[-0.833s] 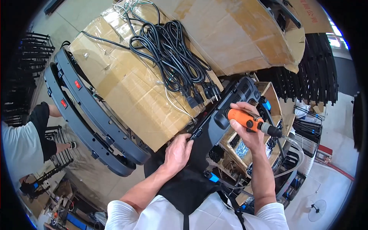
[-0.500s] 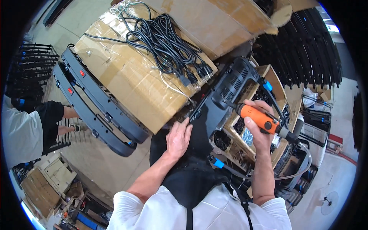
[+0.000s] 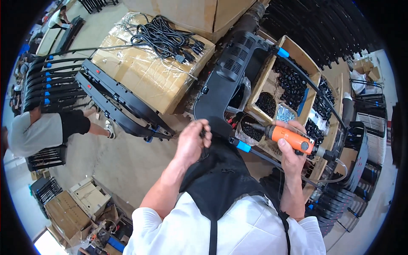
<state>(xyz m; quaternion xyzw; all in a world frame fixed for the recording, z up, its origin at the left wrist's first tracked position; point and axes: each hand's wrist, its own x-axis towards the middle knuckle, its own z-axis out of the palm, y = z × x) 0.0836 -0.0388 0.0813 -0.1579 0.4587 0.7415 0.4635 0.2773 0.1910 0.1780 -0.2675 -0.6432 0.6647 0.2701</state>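
Note:
My right hand (image 3: 291,151) is wrapped round an orange air screwdriver (image 3: 293,139), its bit pointing left over a tub of small black screws (image 3: 251,129). A clear air hose (image 3: 340,170) runs from its back end. My left hand (image 3: 193,138) is closed in front of my black apron, with something small and dark at the fingertips that I cannot make out. Just beyond it lies a dark grey plastic housing (image 3: 221,78) with vent slots, tilted across the bench. A black tube with a blue sleeve (image 3: 243,146) reaches toward my apron.
A wooden parts box (image 3: 284,42) holds black knobs, black screws and silver screws. Black power cables (image 3: 165,38) lie on a taped carton (image 3: 148,76) at the left. Two curved grey frames (image 3: 123,102) lean against that carton. Another person (image 3: 46,131) walks at the far left.
My left hand has come off the housing, drawn back toward me and closed. The air screwdriver has swung lower, away from the housing. My view has shifted, and the person at left has moved.

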